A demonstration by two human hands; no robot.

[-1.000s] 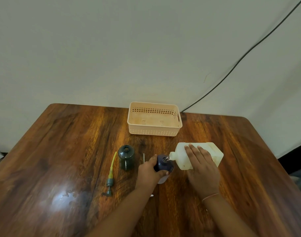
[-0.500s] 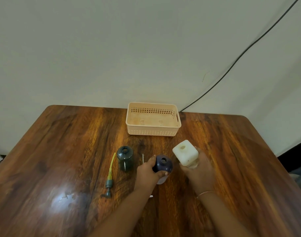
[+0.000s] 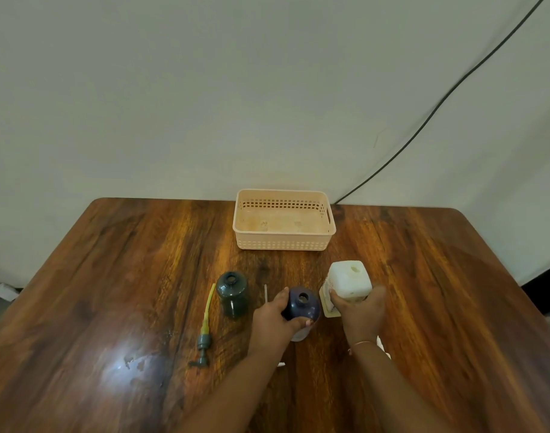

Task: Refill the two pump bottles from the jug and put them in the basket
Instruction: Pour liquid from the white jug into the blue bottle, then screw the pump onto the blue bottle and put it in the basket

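A dark purple pump bottle (image 3: pixel 302 304) stands uncapped near the table's middle, and my left hand (image 3: pixel 275 317) grips its side. Just right of it the white jug (image 3: pixel 350 281) stands upright with its mouth open, held by my right hand (image 3: pixel 359 310) around its near side. A dark green bottle (image 3: pixel 232 292), also uncapped, stands alone to the left. Its green pump head with a yellow tube (image 3: pixel 206 328) lies flat on the table beside it. The peach basket (image 3: pixel 284 220) sits at the table's far edge with nothing in it.
A thin pale tube (image 3: pixel 266 293) lies between the two bottles. The wooden table (image 3: pixel 111 276) ends at a wall behind the basket. A black cable (image 3: pixel 430 114) runs up the wall at right. A small white piece (image 3: pixel 281 364) shows under my left forearm.
The jug went from tipped over the purple bottle's mouth to upright, then lowered beside the bottle. My left hand has stayed on the purple bottle.
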